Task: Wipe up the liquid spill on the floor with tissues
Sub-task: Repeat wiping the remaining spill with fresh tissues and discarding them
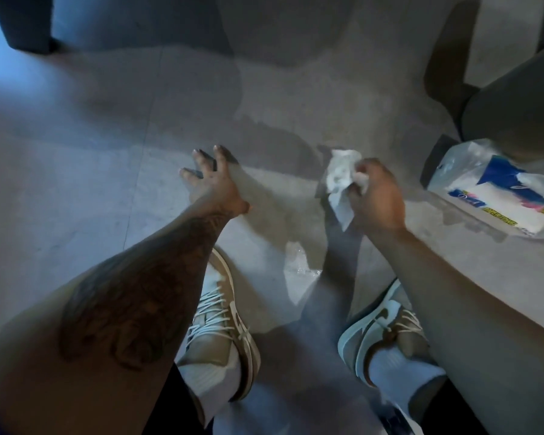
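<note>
The right hand's fingers point(360, 183) are curled tight around a crumpled white tissue point(339, 180), which bunches above the fist while one loose corner hangs down toward the floor point(76, 183); the fingertips themselves are buried in the paper and cannot be seen. The right hand point(377, 199) is held just off the tiles, beside and beyond the wet patch. The left hand point(214, 183) reaches forward with its fingers straight and spread apart, holding nothing; whether the tips touch the floor is hard to tell. The liquid spill point(299, 262) glistens on the grey tiles between the two feet, nearer the viewer than the tissue, its edges faint and partly lost in shadow. To the right lies a clear plastic tissue pack point(496, 189) with blue print, its near end open and crinkled, a stack of white tissues inside; its far corner is cut off by the frame edge and the lettering is too blurred to read. A tan and white left shoe point(223, 328) is partly hidden under the tattooed forearm, and the right shoe point(380, 324) under the other arm. Dark furniture point(515, 98) stands behind the pack, cropped.
</note>
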Tool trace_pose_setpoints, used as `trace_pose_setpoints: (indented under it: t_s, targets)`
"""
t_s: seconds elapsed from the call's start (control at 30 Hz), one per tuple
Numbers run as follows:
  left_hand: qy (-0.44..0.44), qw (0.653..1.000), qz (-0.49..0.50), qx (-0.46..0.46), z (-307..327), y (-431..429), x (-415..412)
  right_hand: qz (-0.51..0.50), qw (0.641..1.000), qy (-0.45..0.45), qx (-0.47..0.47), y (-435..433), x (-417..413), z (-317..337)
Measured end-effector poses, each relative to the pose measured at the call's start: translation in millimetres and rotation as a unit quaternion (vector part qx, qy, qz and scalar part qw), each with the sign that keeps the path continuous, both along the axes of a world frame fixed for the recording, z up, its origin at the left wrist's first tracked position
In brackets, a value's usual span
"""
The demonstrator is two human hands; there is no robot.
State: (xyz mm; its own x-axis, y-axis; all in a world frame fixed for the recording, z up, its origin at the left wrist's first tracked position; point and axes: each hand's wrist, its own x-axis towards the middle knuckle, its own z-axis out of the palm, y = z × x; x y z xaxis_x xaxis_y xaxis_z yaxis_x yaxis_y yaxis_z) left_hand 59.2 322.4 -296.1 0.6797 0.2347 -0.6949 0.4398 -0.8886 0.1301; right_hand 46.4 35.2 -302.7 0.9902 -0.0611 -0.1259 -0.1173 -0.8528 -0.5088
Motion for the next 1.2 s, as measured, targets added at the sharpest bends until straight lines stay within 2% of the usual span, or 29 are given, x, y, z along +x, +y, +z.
trace_pose_setpoints:
  t_s: [0.07,0.13,0.23,0.37,0.53,0.57,0.6,0.67,0.73,0.83,0.97,1.07,1.2]
  targets:
    - [-0.043,0.999,-0.01,-0.01,-1.3,12.3,-10.7,-0.063,0.996,0.008,-0.057,-14.7,2.3,-0.6]
    - [-0.058,0.998,-0.034,0.005,-2.0,26.6,-22.6,-0.07,0.991,0.027,-0.111,-24.2,2.4,-9.3]
    - [-0.015,0.999,-0.002,0.041,-3.9,45.8,-40.9,-0.106,0.991,0.049,-0.065,-7.8,-2.4,-18.4]
    - [0.035,0.998,-0.007,0.044,-6.8,50.6,-54.2,-0.017,0.999,0.02,-0.041,33.7,-11.3,-24.6]
    - [0.045,0.999,0.011,0.02,-4.3,47.6,-48.4,0.112,0.993,0.041,-0.025,68.3,-24.4,-19.7]
    - [0.049,0.999,0.013,0.02,-3.1,46.9,-48.0,0.108,0.993,0.043,-0.018,64.4,-23.7,-16.9]
    - [0.053,0.998,0.013,0.02,-2.3,46.2,-47.9,0.077,0.996,0.035,-0.01,54.8,-21.7,-13.9]
    - [0.062,0.998,0.012,0.02,-0.4,45.1,-46.8,-0.048,0.999,0.009,-0.006,23.9,-20.1,-10.6]
    - [0.071,0.997,0.01,0.025,0.7,44.3,-43.6,-0.155,0.987,0.042,-0.022,0.6,-28.4,-7.9]
    - [0.086,0.996,0.011,0.033,2.0,42.2,-38.6,-0.169,0.98,0.101,-0.037,8.1,-49.2,-14.2]
    - [0.091,0.995,0.027,0.026,2.5,41.8,-37.5,-0.176,0.98,0.087,0.008,43.7,-50.4,-19.3]
    - [0.09,0.995,0.035,0.017,3.2,40.8,-36.4,-0.122,0.988,0.084,0.033,80.5,-46.7,-18.6]
    - [0.084,0.996,0.042,0.006,3.9,40.8,-36.3,0.097,0.99,0.099,0.013,104.3,-51.0,-22.7]
